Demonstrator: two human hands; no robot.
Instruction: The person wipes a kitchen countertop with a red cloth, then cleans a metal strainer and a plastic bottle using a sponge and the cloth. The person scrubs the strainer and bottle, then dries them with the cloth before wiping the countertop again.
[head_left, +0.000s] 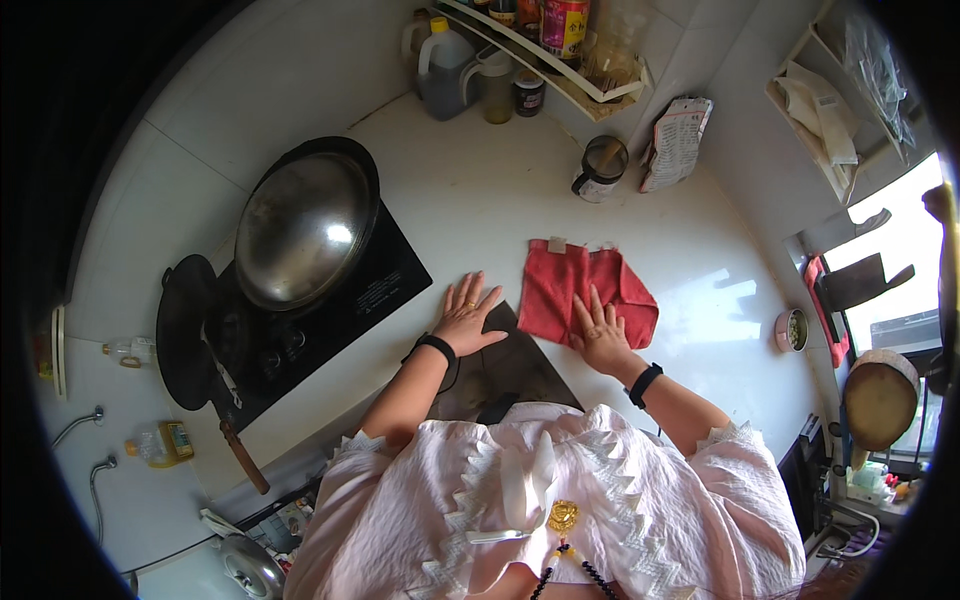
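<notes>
A red cloth (555, 292) lies spread on the white countertop (465, 202), its right part creased. My right hand (602, 334) rests on the lower part of the cloth with fingers spread, pressing it flat rather than gripping it. To the left, my left hand (469, 319) lies palm down at the counter's front edge, fingers apart, with nothing in it. A ring is on one finger, and both wrists wear dark bands. Just left of that hand is the corner of a black cooktop (390, 281), where a wok with a domed metal lid (307, 232) stands.
A glass jar (602, 169) and a packet bearing print (677, 142) stand at the back right. Plastic jugs (446, 75) fill the back corner under a shelf (592, 97). A small bowl (791, 330) sits at right. A dark pan (184, 330) with a wooden handle lies left.
</notes>
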